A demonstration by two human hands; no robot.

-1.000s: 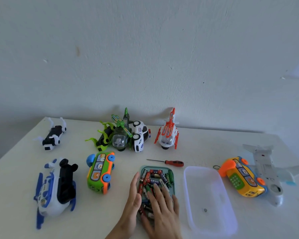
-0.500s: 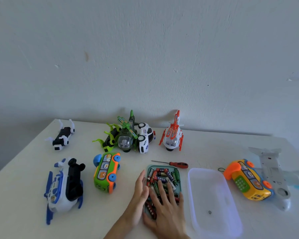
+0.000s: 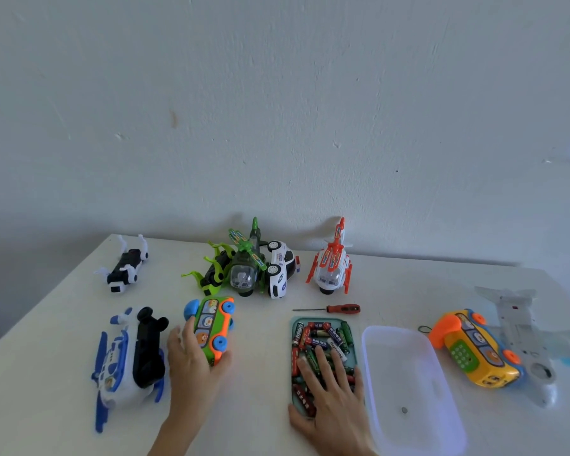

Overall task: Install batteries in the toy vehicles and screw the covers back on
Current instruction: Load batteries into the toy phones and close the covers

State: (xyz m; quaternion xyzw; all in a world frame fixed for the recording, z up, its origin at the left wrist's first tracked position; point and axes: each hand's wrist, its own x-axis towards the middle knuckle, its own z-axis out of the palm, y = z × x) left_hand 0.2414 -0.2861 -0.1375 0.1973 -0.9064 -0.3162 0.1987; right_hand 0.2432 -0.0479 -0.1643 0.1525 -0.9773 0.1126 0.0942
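My left hand (image 3: 191,363) grips the near end of the green and orange toy bus (image 3: 211,327), which lies on its side; fingers run along its left side and the thumb wraps its right. My right hand (image 3: 329,396) rests flat, fingers spread, on the loose batteries (image 3: 323,334) in the teal tray (image 3: 293,324). A red-handled screwdriver (image 3: 339,308) lies just behind the tray. Right of the tray sits a clear plastic container (image 3: 408,363) with one small screw (image 3: 404,410) in it.
Other toys are spread over the white table: a blue and white helicopter (image 3: 122,363) at left, a black and white robot dog (image 3: 125,268), a green helicopter (image 3: 244,271), a police car (image 3: 282,268), an orange and white helicopter (image 3: 331,264), a yellow phone bus (image 3: 474,350), a white plane (image 3: 524,337).
My left hand left the side of the battery tray, moved left and took hold of the green bus. The right hand stays on the batteries. The view shifted slightly.
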